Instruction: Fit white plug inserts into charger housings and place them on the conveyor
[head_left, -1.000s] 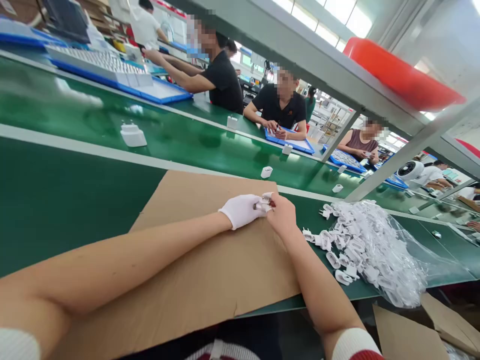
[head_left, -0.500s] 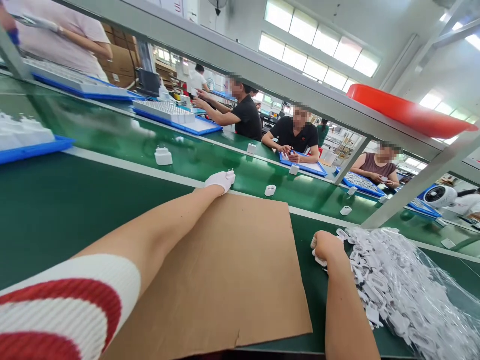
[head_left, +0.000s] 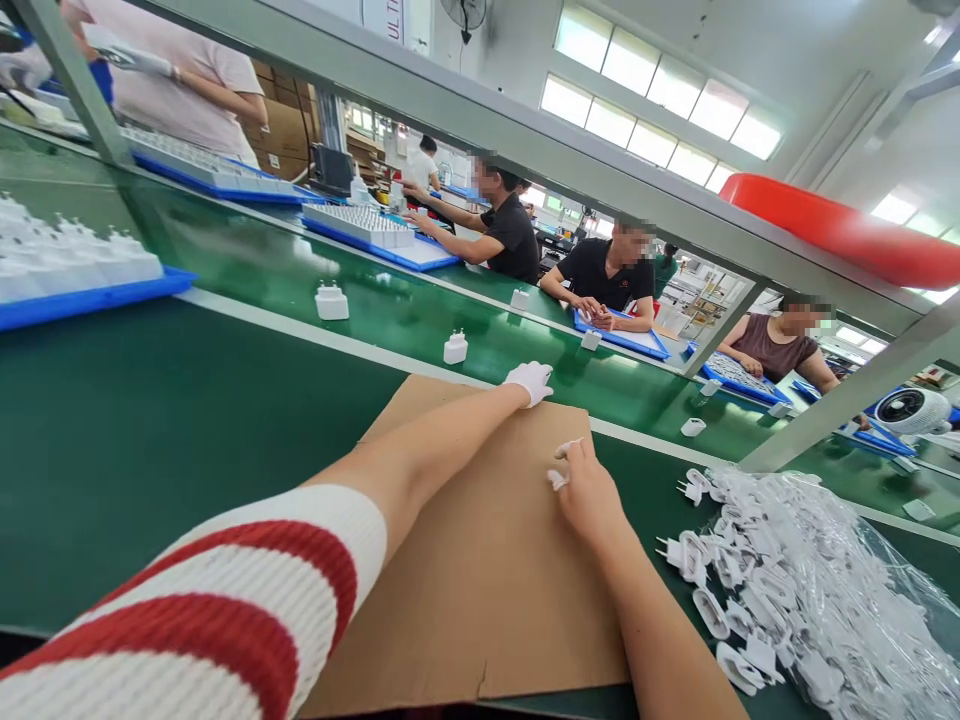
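Observation:
My left hand (head_left: 529,381), in a white glove, reaches over the far edge of the brown cardboard sheet (head_left: 465,570) to the green conveyor belt (head_left: 225,400). Its fingers are curled down, and what is under them is hidden. A white charger adapter (head_left: 455,347) stands on the belt just left of it. My bare right hand (head_left: 589,490) rests on the cardboard and pinches a small white plug part (head_left: 559,478). A heap of the same white plug parts (head_left: 780,570) spills from a clear plastic bag to its right.
A blue tray of white adapters (head_left: 82,275) sits at the left. Another adapter (head_left: 331,300) and a small white cap (head_left: 691,427) ride on the belt. A slanted metal post (head_left: 825,405) rises beyond the heap, under a red bin (head_left: 847,235). Several people work across the belt.
My left hand set the white adapter on the belt and moved right along its edge. My right hand came back from the heap to the cardboard with a plug part.

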